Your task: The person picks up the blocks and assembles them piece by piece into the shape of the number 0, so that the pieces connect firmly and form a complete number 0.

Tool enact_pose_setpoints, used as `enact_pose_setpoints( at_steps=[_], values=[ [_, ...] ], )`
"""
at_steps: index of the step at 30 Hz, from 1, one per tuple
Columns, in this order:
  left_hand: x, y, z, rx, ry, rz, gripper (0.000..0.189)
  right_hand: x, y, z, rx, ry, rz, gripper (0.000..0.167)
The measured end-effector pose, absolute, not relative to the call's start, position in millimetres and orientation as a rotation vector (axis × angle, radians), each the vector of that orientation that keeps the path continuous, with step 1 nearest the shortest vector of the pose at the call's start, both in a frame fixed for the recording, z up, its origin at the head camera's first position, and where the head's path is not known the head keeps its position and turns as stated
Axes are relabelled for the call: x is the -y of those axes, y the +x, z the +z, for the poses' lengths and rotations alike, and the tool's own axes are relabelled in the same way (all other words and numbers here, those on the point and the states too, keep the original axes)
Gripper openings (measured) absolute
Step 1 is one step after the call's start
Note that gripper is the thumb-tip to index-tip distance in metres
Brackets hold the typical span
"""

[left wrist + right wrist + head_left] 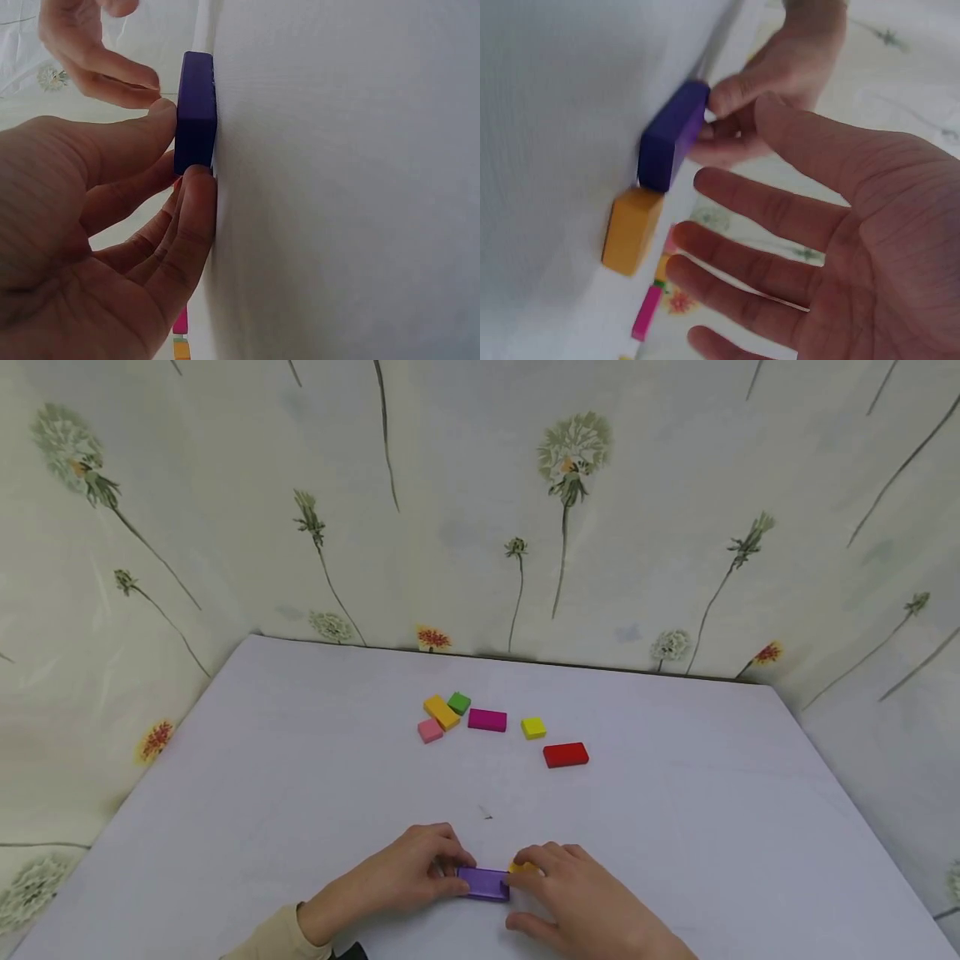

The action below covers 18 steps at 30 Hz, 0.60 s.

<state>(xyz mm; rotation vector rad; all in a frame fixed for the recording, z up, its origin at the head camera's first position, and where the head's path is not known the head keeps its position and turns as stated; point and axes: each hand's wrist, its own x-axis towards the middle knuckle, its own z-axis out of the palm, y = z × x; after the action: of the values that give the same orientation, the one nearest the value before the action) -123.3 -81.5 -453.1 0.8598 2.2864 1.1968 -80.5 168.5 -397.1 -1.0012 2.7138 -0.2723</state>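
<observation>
A purple block [484, 884] lies flat on the table near its front. My left hand [417, 870] pinches its left end between thumb [142, 142] and fingers. An orange-yellow block [632, 231] stands at the other end of the purple one, touching or nearly so. Over that end hovers my right hand [573, 897], its fingers [769, 214] spread and loosely extended, with nothing in its grasp. In the head view the right fingers hide most of the orange-yellow block.
Farther back lie a pink block [430, 731], an orange block [441, 712], a green block [459, 702], a magenta block [487, 720], a yellow block [533, 728] and a red block [566, 755]. A flowered cloth [465, 527] hangs behind the white table [675, 810].
</observation>
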Motion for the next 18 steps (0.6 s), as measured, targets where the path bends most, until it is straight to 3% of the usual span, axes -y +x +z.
enact_pose_setpoints(
  at_steps=[18],
  values=[
    [86.6, -127.6, -451.6, -2.343, 0.828, 1.219, 0.021, -161.9, -75.6, -406.8, -2.674, -1.011, -0.177, 0.048]
  ],
)
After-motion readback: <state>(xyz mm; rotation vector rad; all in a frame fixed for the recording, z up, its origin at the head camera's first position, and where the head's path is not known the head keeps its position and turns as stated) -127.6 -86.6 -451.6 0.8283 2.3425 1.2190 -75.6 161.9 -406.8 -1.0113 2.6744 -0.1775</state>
